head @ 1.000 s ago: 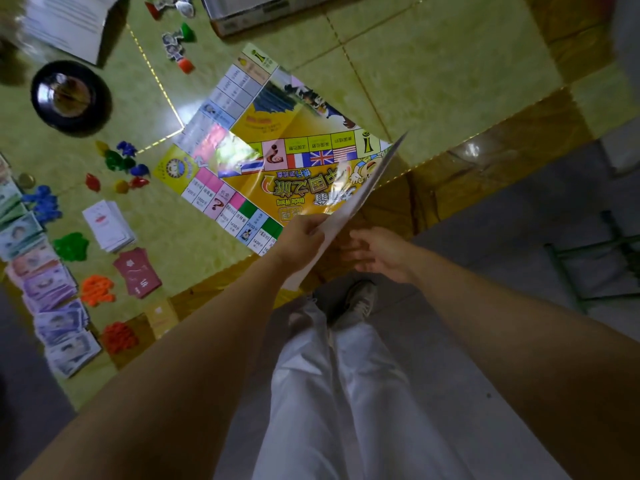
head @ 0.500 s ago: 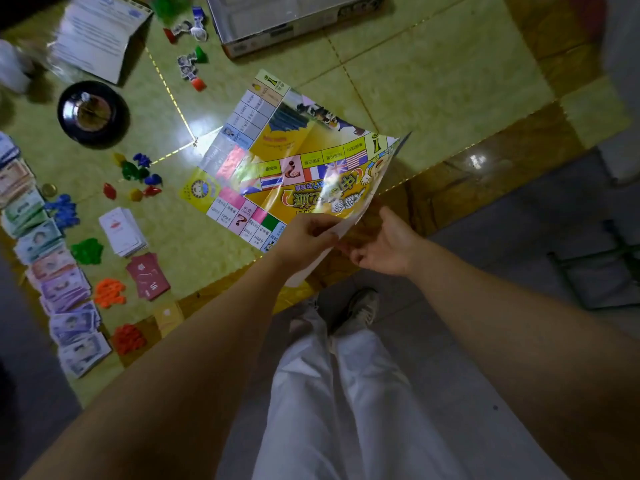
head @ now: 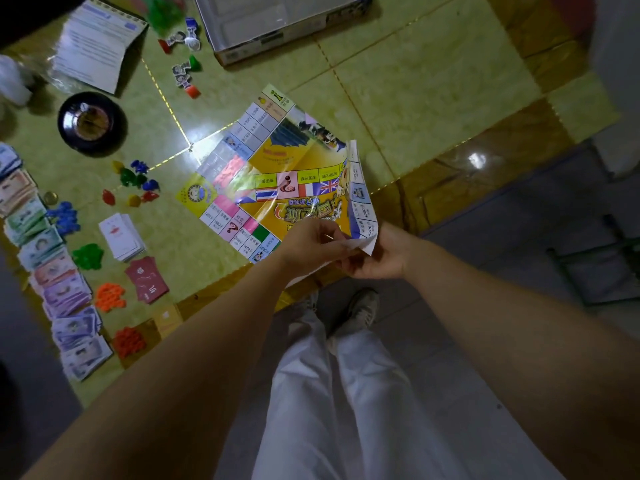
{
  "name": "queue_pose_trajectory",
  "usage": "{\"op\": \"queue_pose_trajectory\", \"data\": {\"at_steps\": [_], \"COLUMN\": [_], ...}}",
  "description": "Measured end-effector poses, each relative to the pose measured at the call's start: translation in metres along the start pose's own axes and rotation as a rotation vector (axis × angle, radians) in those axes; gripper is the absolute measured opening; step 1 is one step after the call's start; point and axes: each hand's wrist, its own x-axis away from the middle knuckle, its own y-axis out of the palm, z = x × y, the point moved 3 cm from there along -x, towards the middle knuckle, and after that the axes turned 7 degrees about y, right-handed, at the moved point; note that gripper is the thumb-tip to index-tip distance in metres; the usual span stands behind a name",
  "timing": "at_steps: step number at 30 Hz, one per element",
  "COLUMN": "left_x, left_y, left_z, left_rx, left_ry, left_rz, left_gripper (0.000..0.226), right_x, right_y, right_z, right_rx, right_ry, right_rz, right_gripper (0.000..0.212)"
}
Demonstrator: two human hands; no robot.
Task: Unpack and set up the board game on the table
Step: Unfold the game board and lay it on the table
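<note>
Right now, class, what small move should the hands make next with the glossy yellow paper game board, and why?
Probably the right hand should swing the raised flap rightward and flat. The glossy yellow paper game board is half unfolded: its far part lies on the green table; the left hand pinches its near edge.

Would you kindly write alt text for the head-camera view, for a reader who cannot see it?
Left hand and right hand grip the near corner of a partly unfolded game board on a yellow-green table; play money, cards and coloured tokens lie to its left.
</note>
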Motion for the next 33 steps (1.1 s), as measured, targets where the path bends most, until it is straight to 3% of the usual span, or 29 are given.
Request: {"op": "queue_pose_trajectory", "data": {"at_steps": [9,11,13,17,22,27,30,33], "left_x": [0.006,0.005,0.006,0.012,0.010,0.010,0.014,0.011], "left_y": [-0.012,-0.014,-0.016,-0.018,-0.016,-0.017,-0.013,-0.011], "left_z": [0.002,0.008,0.017,0.039,0.070,0.091,0.099,0.088], "left_rx": [-0.462,-0.620,-0.821,-1.042,-1.132,-1.261,-1.391,-1.487], "left_ry": [0.109,0.107,0.181,0.374,0.447,0.382,0.295,0.094], "left_rz": [0.116,0.124,0.126,0.203,0.194,0.052,-0.075,-0.158], "left_gripper": [0.025,0.053,0.066,0.066,0.075,0.075,0.073,0.070], "right_x": [-0.009,-0.004,0.004,0.028,0.062,0.093,0.105,0.111], "right_y": [-0.023,-0.026,-0.028,-0.025,-0.025,-0.034,-0.054,-0.073], "right_z": [-0.012,-0.020,-0.032,-0.061,-0.087,-0.102,-0.110,-0.110], "right_rx": [0.003,-0.071,-0.098,-0.062,-0.051,0.028,0.204,0.346], "right_ry": [-0.081,-0.155,-0.273,-0.561,-0.673,-0.788,-0.895,-0.963], "right_rz": [0.176,0.227,0.268,0.317,0.244,0.323,0.522,0.712], "right_gripper": [0.024,0.023,0.023,0.026,0.026,0.016,0.025,0.025]}}
